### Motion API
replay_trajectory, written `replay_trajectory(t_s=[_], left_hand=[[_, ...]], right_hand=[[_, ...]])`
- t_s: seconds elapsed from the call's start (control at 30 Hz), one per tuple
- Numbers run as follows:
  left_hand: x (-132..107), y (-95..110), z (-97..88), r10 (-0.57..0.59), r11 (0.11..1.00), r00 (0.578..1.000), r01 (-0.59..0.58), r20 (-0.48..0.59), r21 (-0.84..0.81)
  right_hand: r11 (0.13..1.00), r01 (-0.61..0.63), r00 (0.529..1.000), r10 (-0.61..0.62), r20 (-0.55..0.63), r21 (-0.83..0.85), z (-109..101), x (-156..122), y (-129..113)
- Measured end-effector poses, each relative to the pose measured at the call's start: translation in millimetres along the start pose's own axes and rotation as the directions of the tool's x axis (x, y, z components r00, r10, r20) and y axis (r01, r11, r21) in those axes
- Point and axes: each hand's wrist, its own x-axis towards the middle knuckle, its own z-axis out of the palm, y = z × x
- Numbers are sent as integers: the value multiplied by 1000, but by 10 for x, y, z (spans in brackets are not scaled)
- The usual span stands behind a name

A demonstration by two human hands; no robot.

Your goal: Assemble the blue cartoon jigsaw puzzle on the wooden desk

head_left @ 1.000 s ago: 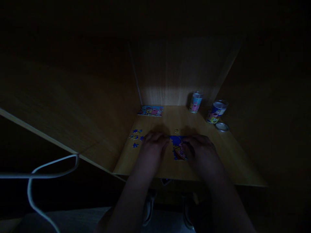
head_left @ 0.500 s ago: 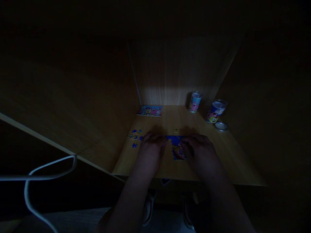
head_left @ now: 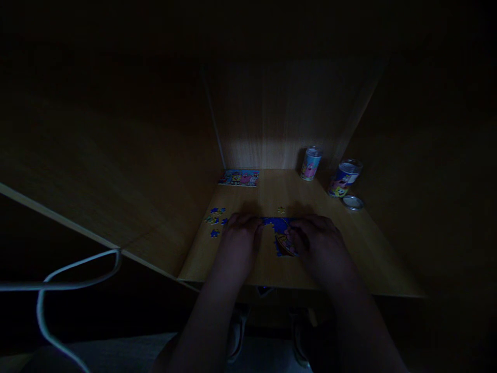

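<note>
A partly joined jigsaw puzzle (head_left: 285,239), blue with a cartoon picture, lies on the wooden surface between my hands. My left hand (head_left: 241,233) has its fingers curled at the puzzle's upper left end, thumb and fingertips closed on the edge there. Over the right side rests my right hand (head_left: 316,234), fingers bent and thumb closed on that edge, hiding part of the picture. Just beyond the puzzle sits one loose yellowish piece (head_left: 281,210). Several loose puzzle pieces (head_left: 215,220), mostly blue, are scattered left of my left hand. The scene is very dark.
A finished-looking puzzle (head_left: 239,177) lies at the back left. Two printed cans, a light blue can (head_left: 311,165) and a dark blue can (head_left: 344,180), stand at the back right, with a round lid (head_left: 352,202) beside. Wooden panels enclose the surface; a white cable (head_left: 81,284) hangs at left.
My left hand has shifted very slightly left, and a little more of the puzzle's upper left strip shows. My right hand stays in nearly the same place.
</note>
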Motion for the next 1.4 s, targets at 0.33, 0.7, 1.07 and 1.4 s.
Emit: replay_trajectory(t_s=[0.33,0.7,1.07,1.4], left_hand=[[-20,1,1,-45,996,999,46,-20,73],[-4,1,-12,-33,996,999,36,-39,81],[-39,-84,-63,-174,963,983,156,-66,-218],[-27,-70,-102,-85,980,996,78,-33,-181]], right_hand=[[1000,-10,1000,10,8,-9,12,-14,0],[1000,-1,1000,1,-3,-8,6,-13,-1],[1000,-6,1000,6,14,12,2,-16,8],[1000,-8,1000,8,9,8,23,-12,20]])
